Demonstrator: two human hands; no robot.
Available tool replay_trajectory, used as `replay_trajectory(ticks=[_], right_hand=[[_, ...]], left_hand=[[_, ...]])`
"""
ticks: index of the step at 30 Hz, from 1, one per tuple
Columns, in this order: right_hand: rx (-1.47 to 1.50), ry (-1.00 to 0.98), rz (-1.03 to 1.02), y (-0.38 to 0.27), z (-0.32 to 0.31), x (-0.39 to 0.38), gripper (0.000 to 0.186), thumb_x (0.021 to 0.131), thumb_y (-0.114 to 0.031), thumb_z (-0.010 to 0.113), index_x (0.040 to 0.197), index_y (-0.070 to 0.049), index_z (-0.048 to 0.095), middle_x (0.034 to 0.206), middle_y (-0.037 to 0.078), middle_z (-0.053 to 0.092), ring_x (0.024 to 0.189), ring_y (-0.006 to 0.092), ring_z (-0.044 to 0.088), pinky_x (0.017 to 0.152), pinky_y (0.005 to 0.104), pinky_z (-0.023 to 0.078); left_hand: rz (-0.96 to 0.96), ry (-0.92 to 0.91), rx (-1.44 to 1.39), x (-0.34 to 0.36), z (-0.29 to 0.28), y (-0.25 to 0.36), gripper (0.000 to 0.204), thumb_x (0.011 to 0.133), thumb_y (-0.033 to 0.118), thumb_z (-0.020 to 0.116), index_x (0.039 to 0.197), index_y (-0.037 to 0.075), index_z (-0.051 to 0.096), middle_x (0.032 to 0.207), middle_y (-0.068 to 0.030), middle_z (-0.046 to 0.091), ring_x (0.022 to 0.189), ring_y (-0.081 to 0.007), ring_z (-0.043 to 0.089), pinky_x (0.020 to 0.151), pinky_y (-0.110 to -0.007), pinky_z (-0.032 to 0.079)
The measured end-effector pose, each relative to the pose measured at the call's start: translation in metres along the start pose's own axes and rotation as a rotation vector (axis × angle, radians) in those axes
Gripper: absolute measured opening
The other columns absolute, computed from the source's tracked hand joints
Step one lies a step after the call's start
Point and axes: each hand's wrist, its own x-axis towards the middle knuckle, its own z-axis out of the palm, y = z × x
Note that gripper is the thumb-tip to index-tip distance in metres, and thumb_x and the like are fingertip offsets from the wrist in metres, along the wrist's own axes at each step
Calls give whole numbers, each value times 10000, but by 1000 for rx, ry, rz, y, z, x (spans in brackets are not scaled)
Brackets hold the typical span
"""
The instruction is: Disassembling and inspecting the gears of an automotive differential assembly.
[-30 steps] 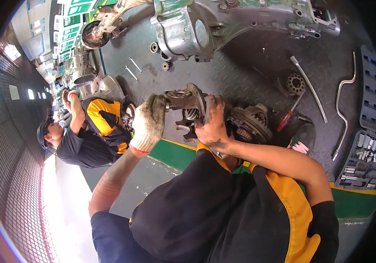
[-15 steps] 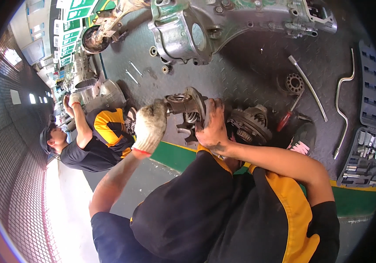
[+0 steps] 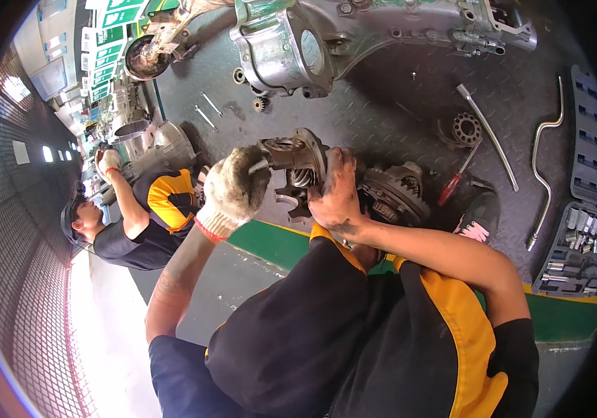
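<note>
My left hand (image 3: 234, 187), in a soiled white glove, is closed round a short metal shaft (image 3: 262, 164) at the left end of a dirty cast housing (image 3: 297, 148). My bare, greasy right hand (image 3: 335, 198) grips the flanged right side of that housing, thumb low and fingers over the flange. A helical gear (image 3: 303, 177) shows inside it, above a curved cast bracket. A differential assembly (image 3: 392, 191) lies just right of my right hand.
Ahead are a large aluminium casing (image 3: 291, 49), small gears (image 3: 259, 104) and two spanners (image 3: 206, 111). Rightward lie a bearing ring (image 3: 467, 129), screwdriver (image 3: 450, 188), long bar (image 3: 486, 136), bent bar (image 3: 542, 174) and socket case (image 3: 570, 254). A co-worker (image 3: 124, 216) sits at left.
My left hand has turned and shifted slightly up and to the right at the shaft. My right hand stays about where it was. The co-worker's hands have moved a little.
</note>
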Motion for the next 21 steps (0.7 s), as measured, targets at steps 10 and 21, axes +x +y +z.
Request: replay_trajectory(ticks=[10, 21], right_hand=[[53, -80, 38, -7, -5, 3, 598, 672, -40, 699, 1181, 39, 396, 1155, 309, 419, 1099, 491, 442, 962, 555, 369], [61, -101, 56, -10, -5, 1, 597, 676, -36, 694, 1186, 24, 389, 1163, 299, 417, 1111, 485, 438, 978, 554, 366]], left_hand=[[-615, -76, -8, -18, 26, -27, 325, 1017, 315, 528, 1002, 18, 660, 808, -235, 680, 776, -396, 683, 654, -445, 523], [-815, 316, -405, -48, 25, -76, 314, 1019, 324, 565, 975, 27, 659, 832, -111, 680, 728, -211, 621, 669, -358, 506]])
